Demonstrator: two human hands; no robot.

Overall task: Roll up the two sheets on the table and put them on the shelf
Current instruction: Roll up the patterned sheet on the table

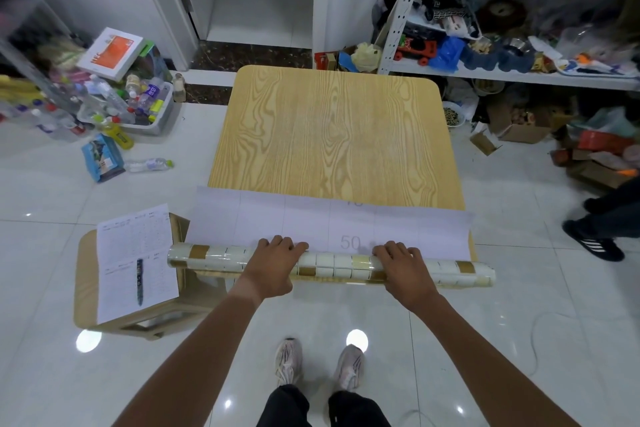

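At the near edge of the wooden table (pixel 332 135), the tile-patterned roll (pixel 332 265) lies crosswise, long axis left to right, both ends overhanging. The left hand (pixel 273 263) and right hand (pixel 403 269) curl over its top, gripping it, left-centre and right-centre. Its unrolled white backing (pixel 311 218) stretches away from them. The cluttered shelf (pixel 502 73) stands beyond the far right corner.

It looks like a storage room in a home: white tiled floor (pixel 104 374), a metal shelf (pixel 512 74) full of toys, a bin (pixel 152 121) of plastic bottles, cardboard boxes (pixel 519 130) on the floor, and a wooden table (pixel 332 135).
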